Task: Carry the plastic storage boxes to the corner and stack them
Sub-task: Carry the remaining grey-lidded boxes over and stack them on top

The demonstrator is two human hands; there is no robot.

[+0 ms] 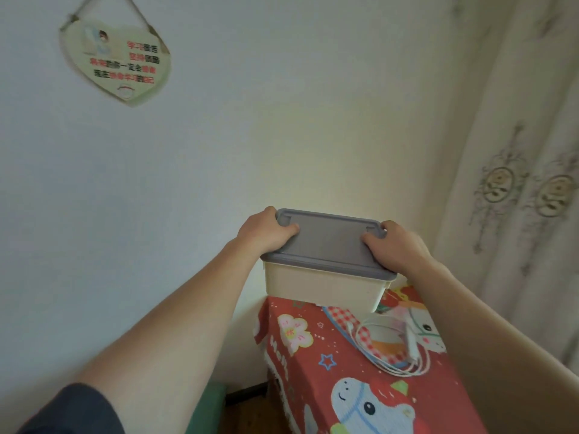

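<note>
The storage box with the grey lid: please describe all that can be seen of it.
The storage box is a rectangular tub of cream, plastic-looking material, closed by a grey lid with a raised rim and a notch at each short end. It tilts slightly, at the far corner of the surface under the red cartoon cloth, near the wall; whether it rests there is unclear. The left hand and the right hand grip the lid's ends, thumbs on top.

The storage box (322,286) hides its own base; fingers curl out of sight; the wall plaque (117,59) text blurs.
</note>
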